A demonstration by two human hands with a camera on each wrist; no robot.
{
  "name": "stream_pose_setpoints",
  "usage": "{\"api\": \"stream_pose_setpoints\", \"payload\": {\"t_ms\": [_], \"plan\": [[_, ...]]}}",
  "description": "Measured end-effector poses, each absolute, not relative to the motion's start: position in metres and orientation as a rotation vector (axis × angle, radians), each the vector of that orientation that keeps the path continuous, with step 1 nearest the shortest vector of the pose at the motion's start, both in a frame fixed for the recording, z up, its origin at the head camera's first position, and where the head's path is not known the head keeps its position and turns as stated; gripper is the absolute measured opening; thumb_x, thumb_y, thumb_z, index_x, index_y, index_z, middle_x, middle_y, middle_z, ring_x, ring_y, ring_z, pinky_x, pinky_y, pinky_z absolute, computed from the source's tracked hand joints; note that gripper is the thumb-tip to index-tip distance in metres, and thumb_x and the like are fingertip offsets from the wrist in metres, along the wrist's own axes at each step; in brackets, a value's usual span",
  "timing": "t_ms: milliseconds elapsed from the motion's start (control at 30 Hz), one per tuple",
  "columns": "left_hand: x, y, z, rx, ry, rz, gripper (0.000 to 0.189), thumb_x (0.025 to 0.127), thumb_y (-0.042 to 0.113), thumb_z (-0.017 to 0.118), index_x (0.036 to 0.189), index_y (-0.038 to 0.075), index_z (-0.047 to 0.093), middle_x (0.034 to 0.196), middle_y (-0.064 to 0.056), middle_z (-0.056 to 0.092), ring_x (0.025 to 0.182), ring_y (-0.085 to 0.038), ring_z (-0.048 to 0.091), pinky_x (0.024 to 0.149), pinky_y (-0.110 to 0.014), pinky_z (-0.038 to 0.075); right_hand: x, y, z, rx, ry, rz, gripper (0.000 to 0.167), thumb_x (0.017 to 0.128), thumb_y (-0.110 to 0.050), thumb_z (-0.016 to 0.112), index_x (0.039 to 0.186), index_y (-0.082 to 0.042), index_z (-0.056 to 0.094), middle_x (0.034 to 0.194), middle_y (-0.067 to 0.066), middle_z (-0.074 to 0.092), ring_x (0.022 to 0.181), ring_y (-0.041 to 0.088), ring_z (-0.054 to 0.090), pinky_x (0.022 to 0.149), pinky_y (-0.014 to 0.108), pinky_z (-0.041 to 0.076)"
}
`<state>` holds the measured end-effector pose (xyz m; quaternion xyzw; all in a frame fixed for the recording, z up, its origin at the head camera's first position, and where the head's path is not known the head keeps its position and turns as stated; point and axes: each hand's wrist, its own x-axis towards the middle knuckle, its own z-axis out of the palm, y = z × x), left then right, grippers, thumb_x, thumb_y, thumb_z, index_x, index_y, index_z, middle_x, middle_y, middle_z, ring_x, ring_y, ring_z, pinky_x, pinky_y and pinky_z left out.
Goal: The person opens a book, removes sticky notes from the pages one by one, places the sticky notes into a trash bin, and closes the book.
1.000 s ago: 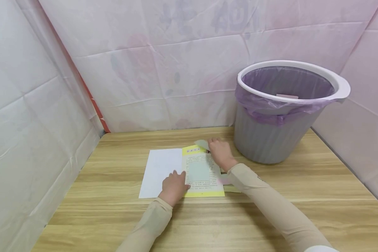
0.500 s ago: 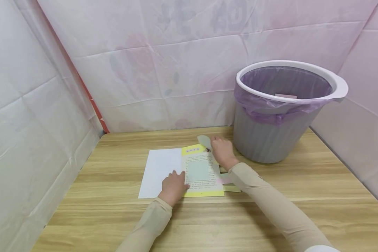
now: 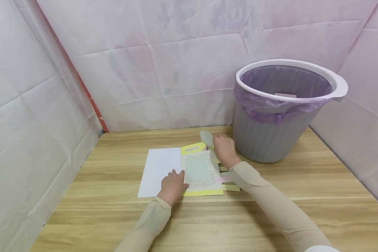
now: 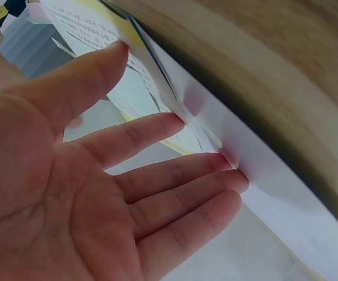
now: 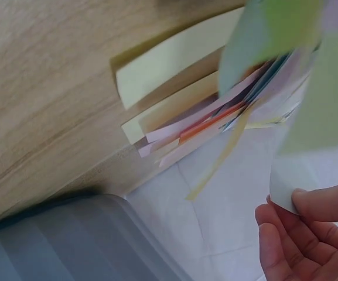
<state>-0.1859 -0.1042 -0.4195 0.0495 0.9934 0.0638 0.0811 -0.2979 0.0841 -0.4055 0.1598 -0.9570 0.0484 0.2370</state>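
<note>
An open book point(image 3: 204, 188) lies on the table, its left page blank white and its right page printed with yellow bands. My left hand point(image 3: 172, 185) rests across the fold, fingers extended onto the pages in the left wrist view. At the top right corner of the book, my right hand point(image 3: 224, 148) pinches a pale green sticky note point(image 3: 207, 138) between thumb and fingers, as the right wrist view shows. Whether the note still sticks to the page is hidden. Another pale green square note point(image 3: 197, 169) lies mid-page. Colored paper strips point(image 5: 180, 111) stick out from the book's side.
A grey bin point(image 3: 261, 136) with a purple liner and white rim stands right of the book, close to my right hand. A pink piece of paper point(image 3: 285, 95) shows inside it. Draped sheets point(image 3: 163, 77) enclose the wooden table point(image 3: 113, 217) at the back and sides.
My right hand has shifted slightly up and to the right, drawing the pale green sticky note away from the page's top corner and uncovering a small printed picture. My left hand stays in place.
</note>
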Motion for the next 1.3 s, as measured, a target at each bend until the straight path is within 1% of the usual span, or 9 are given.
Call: {"api": "stream_pose_setpoints", "payload": {"t_ms": [267, 600, 767, 900, 1000, 1033, 1133, 1233, 1300], "plan": [[-0.186, -0.104, -0.421, 0.14, 2.966, 0.212, 0.057, 0.089, 0.036, 0.068, 0.134, 0.004, 0.054, 0.133, -0.03, 0.051, 0.12, -0.044, 0.051, 0.091, -0.052, 0.048, -0.299, 0.087, -0.399, 0.434, -2.601, 0.167, 0.008, 0.083, 0.007, 0.061, 0.09, 0.004, 0.061, 0.08, 0.017, 0.065, 0.073, 0.031, 0.063, 0.059, 0.041, 0.053], [-0.187, -0.104, -0.421, 0.139, 2.963, 0.208, 0.057, 0.088, 0.036, 0.068, 0.134, 0.004, 0.054, 0.132, -0.03, 0.051, 0.12, -0.044, 0.052, 0.09, -0.053, 0.049, -0.286, 0.092, -0.376, 0.526, -2.434, 0.245, 0.008, 0.082, 0.008, 0.065, 0.085, 0.002, 0.06, 0.078, 0.016, 0.064, 0.068, 0.03, 0.062, 0.052, 0.039, 0.052], [-0.185, -0.105, -0.42, 0.139, 2.945, 0.237, 0.057, 0.089, 0.035, 0.068, 0.134, 0.004, 0.054, 0.133, -0.03, 0.05, 0.121, -0.044, 0.051, 0.091, -0.053, 0.048, -0.278, 0.097, -0.356, 0.65, -2.214, 0.361, 0.017, 0.08, 0.017, 0.059, 0.092, 0.005, 0.06, 0.085, 0.018, 0.064, 0.073, 0.033, 0.063, 0.056, 0.041, 0.054], [-0.186, -0.106, -0.42, 0.139, 2.945, 0.245, 0.057, 0.089, 0.034, 0.068, 0.135, 0.004, 0.054, 0.134, -0.03, 0.049, 0.122, -0.045, 0.05, 0.092, -0.054, 0.047, -0.271, 0.103, -0.33, 0.727, -2.033, 0.392, 0.03, 0.075, 0.022, 0.053, 0.099, 0.006, 0.062, 0.087, 0.019, 0.062, 0.076, 0.034, 0.061, 0.06, 0.042, 0.054], [-0.186, -0.107, -0.421, 0.136, 2.945, 0.246, 0.057, 0.089, 0.034, 0.068, 0.135, 0.004, 0.053, 0.134, -0.03, 0.049, 0.123, -0.045, 0.049, 0.093, -0.054, 0.047, -0.263, 0.109, -0.307, 0.752, -1.926, 0.4, 0.033, 0.079, 0.019, 0.051, 0.106, 0.004, 0.063, 0.089, 0.019, 0.063, 0.078, 0.035, 0.061, 0.065, 0.044, 0.053], [-0.186, -0.107, -0.421, 0.135, 2.945, 0.243, 0.057, 0.089, 0.034, 0.067, 0.135, 0.004, 0.053, 0.134, -0.03, 0.049, 0.123, -0.045, 0.049, 0.093, -0.054, 0.046, -0.259, 0.112, -0.3, 0.759, -1.89, 0.404, 0.033, 0.082, 0.017, 0.051, 0.108, 0.004, 0.063, 0.09, 0.019, 0.064, 0.079, 0.035, 0.061, 0.066, 0.044, 0.053], [-0.186, -0.107, -0.422, 0.132, 2.945, 0.243, 0.056, 0.089, 0.034, 0.067, 0.135, 0.004, 0.053, 0.134, -0.031, 0.049, 0.122, -0.045, 0.049, 0.093, -0.054, 0.046, -0.251, 0.119, -0.277, 0.732, -1.758, 0.407, 0.022, 0.09, 0.009, 0.054, 0.108, 0.001, 0.064, 0.086, 0.018, 0.067, 0.074, 0.035, 0.062, 0.061, 0.044, 0.051], [-0.185, -0.108, -0.422, 0.135, 2.955, 0.243, 0.056, 0.089, 0.034, 0.068, 0.134, 0.003, 0.054, 0.133, -0.031, 0.05, 0.121, -0.045, 0.05, 0.092, -0.054, 0.047, -0.243, 0.127, -0.256, 0.665, -1.637, 0.417, 0.011, 0.093, 0.001, 0.058, 0.101, -0.002, 0.066, 0.082, 0.016, 0.069, 0.069, 0.036, 0.063, 0.054, 0.046, 0.047], [-0.186, -0.109, -0.422, 0.14, 2.964, 0.247, 0.056, 0.089, 0.034, 0.068, 0.133, 0.003, 0.054, 0.132, -0.031, 0.051, 0.12, -0.045, 0.051, 0.091, -0.054, 0.048, -0.241, 0.135, -0.243, 0.611, -1.597, 0.437, 0.01, 0.093, 0.001, 0.058, 0.096, -0.002, 0.067, 0.082, 0.016, 0.07, 0.069, 0.038, 0.063, 0.054, 0.048, 0.047]]}}
